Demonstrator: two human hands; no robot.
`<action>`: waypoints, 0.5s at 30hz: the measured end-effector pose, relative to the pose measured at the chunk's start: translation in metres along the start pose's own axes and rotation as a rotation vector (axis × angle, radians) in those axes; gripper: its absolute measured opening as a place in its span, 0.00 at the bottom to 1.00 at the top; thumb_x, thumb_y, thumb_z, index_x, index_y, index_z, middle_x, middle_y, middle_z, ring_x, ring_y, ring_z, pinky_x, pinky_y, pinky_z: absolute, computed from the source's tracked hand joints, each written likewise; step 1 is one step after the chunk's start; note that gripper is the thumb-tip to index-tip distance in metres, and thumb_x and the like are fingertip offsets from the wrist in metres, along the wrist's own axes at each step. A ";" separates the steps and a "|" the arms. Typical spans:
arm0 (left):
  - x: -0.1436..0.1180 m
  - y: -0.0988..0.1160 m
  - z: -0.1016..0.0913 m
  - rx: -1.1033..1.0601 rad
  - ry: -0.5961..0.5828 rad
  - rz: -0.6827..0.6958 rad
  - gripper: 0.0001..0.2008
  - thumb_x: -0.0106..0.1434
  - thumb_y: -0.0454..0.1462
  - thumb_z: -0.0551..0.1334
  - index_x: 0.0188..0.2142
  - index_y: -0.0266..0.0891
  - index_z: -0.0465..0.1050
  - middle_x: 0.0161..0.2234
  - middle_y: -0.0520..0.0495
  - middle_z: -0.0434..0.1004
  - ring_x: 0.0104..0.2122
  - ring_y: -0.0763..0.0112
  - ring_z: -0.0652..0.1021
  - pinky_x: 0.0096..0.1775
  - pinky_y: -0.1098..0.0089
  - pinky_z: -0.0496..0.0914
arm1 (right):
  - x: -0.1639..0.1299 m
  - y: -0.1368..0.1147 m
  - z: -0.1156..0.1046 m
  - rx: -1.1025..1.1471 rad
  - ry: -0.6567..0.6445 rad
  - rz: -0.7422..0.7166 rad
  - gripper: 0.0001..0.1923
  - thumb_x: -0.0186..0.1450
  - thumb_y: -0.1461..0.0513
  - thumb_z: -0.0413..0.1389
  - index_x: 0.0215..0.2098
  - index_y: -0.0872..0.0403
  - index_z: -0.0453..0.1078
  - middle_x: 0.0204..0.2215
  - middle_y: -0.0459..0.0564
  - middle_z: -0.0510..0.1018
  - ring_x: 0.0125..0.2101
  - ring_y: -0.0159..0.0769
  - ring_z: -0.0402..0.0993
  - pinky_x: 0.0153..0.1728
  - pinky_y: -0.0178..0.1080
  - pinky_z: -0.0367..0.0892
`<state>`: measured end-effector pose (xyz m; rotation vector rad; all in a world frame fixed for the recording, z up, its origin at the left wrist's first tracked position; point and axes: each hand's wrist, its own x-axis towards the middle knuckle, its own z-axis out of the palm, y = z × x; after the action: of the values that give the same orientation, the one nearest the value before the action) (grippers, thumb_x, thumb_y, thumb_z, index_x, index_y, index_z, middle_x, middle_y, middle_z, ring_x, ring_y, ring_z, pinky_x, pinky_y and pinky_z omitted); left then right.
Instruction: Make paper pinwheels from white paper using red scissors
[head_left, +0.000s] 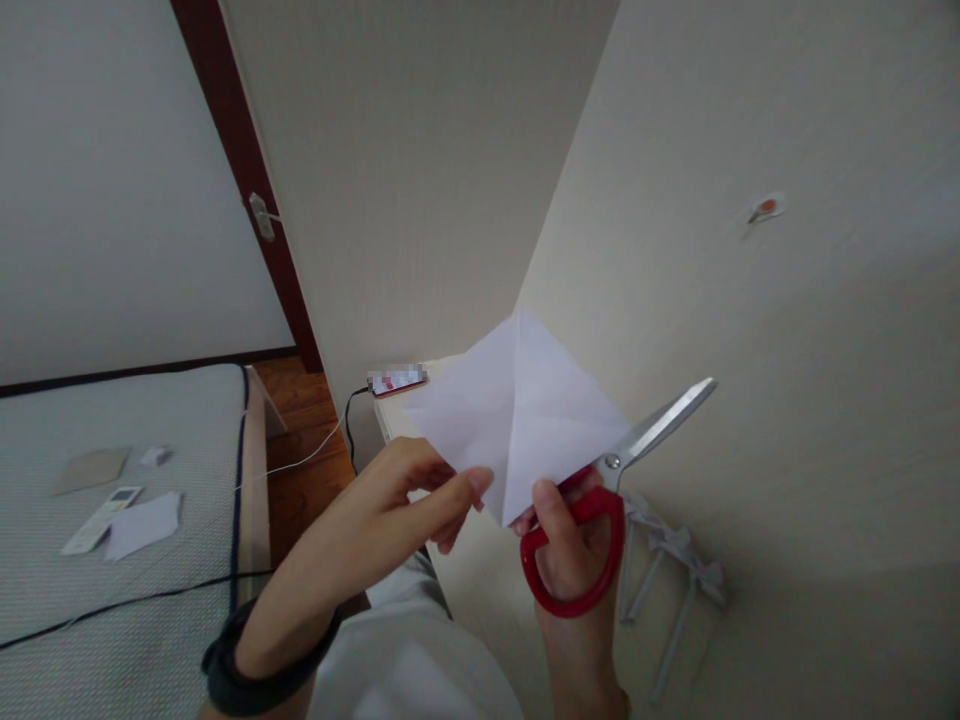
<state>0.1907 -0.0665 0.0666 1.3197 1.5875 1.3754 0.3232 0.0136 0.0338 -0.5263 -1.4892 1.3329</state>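
While left hand (409,495) pinches folded paper (517,415) at its lower edge, right hand (574,545) grips red scissors (607,500), blades shut beside it.

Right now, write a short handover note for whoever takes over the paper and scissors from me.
Left hand: pinches the folded white paper at its lower corner, held up in the air.
Right hand: in the red handles of the scissors; blades look closed, pointing up right behind the paper.
Done: paper is folded with creases.
Left: no cut visible yet.
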 end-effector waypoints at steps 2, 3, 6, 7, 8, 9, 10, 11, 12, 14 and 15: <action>0.001 0.001 0.002 -0.040 0.096 0.011 0.17 0.63 0.41 0.58 0.19 0.38 0.68 0.15 0.56 0.65 0.17 0.78 0.67 0.19 0.77 0.61 | 0.000 0.003 -0.001 0.142 -0.039 0.041 0.13 0.64 0.53 0.58 0.28 0.51 0.65 0.17 0.39 0.68 0.17 0.29 0.65 0.20 0.33 0.63; 0.001 0.001 0.003 -0.067 0.157 0.012 0.17 0.63 0.41 0.59 0.19 0.39 0.67 0.14 0.56 0.65 0.16 0.78 0.66 0.18 0.77 0.60 | 0.000 0.005 -0.002 0.217 -0.076 0.065 0.16 0.63 0.50 0.58 0.27 0.52 0.64 0.17 0.39 0.67 0.17 0.29 0.63 0.20 0.33 0.61; 0.001 -0.002 0.004 -0.152 0.326 0.006 0.16 0.62 0.39 0.60 0.18 0.39 0.66 0.15 0.56 0.63 0.15 0.78 0.64 0.18 0.76 0.59 | -0.002 0.013 -0.004 0.344 -0.151 0.095 0.23 0.60 0.41 0.56 0.28 0.52 0.65 0.19 0.41 0.66 0.18 0.30 0.60 0.20 0.34 0.57; 0.001 -0.004 0.004 -0.177 0.360 0.011 0.16 0.62 0.38 0.60 0.18 0.39 0.65 0.15 0.56 0.63 0.15 0.78 0.65 0.18 0.76 0.60 | -0.002 0.016 -0.005 0.353 -0.159 0.092 0.25 0.59 0.39 0.55 0.28 0.52 0.65 0.19 0.41 0.66 0.18 0.30 0.60 0.20 0.34 0.57; 0.000 -0.006 0.003 -0.195 0.385 0.019 0.16 0.62 0.38 0.60 0.18 0.39 0.65 0.15 0.56 0.64 0.16 0.77 0.65 0.18 0.75 0.60 | -0.002 0.020 -0.007 0.336 -0.160 0.079 0.27 0.58 0.37 0.54 0.29 0.52 0.65 0.19 0.42 0.66 0.18 0.31 0.60 0.20 0.35 0.57; 0.000 -0.008 0.002 -0.204 0.402 0.027 0.17 0.62 0.37 0.60 0.17 0.39 0.65 0.15 0.56 0.64 0.16 0.77 0.65 0.19 0.75 0.61 | -0.002 0.024 -0.008 0.295 -0.161 0.057 0.28 0.57 0.36 0.53 0.29 0.52 0.66 0.21 0.43 0.67 0.20 0.32 0.62 0.21 0.36 0.58; -0.001 -0.009 0.001 -0.207 0.412 0.028 0.18 0.63 0.37 0.60 0.17 0.39 0.64 0.15 0.55 0.64 0.16 0.77 0.65 0.19 0.75 0.61 | -0.001 0.027 -0.009 0.238 -0.172 0.025 0.30 0.56 0.34 0.51 0.30 0.51 0.66 0.23 0.45 0.68 0.21 0.33 0.63 0.23 0.37 0.60; -0.001 -0.010 0.001 -0.208 0.424 0.026 0.18 0.63 0.37 0.59 0.16 0.39 0.64 0.15 0.55 0.64 0.16 0.77 0.66 0.19 0.74 0.61 | 0.001 0.030 -0.010 0.182 -0.184 -0.009 0.32 0.56 0.32 0.49 0.32 0.51 0.67 0.25 0.46 0.69 0.23 0.35 0.64 0.25 0.39 0.62; -0.001 -0.011 0.000 -0.207 0.431 0.021 0.19 0.64 0.37 0.59 0.16 0.39 0.64 0.15 0.55 0.64 0.16 0.77 0.66 0.19 0.74 0.61 | 0.003 0.032 -0.010 0.139 -0.193 -0.037 0.34 0.55 0.31 0.47 0.34 0.51 0.68 0.28 0.48 0.70 0.25 0.36 0.65 0.27 0.40 0.63; -0.001 -0.011 0.000 -0.210 0.427 0.022 0.19 0.64 0.37 0.59 0.16 0.39 0.64 0.15 0.55 0.64 0.16 0.77 0.66 0.20 0.74 0.61 | 0.007 0.032 -0.011 0.128 -0.220 -0.046 0.37 0.56 0.30 0.43 0.40 0.50 0.68 0.32 0.50 0.71 0.27 0.37 0.64 0.31 0.42 0.64; -0.001 -0.010 0.000 -0.206 0.429 0.031 0.19 0.64 0.37 0.59 0.16 0.39 0.64 0.15 0.55 0.63 0.16 0.77 0.66 0.20 0.74 0.61 | 0.009 0.030 -0.012 0.148 -0.244 -0.025 0.38 0.57 0.31 0.41 0.42 0.50 0.68 0.34 0.50 0.71 0.27 0.37 0.64 0.32 0.43 0.64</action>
<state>0.1887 -0.0668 0.0567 0.9726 1.6394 1.8805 0.3212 0.0350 0.0082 -0.2562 -1.5707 1.5158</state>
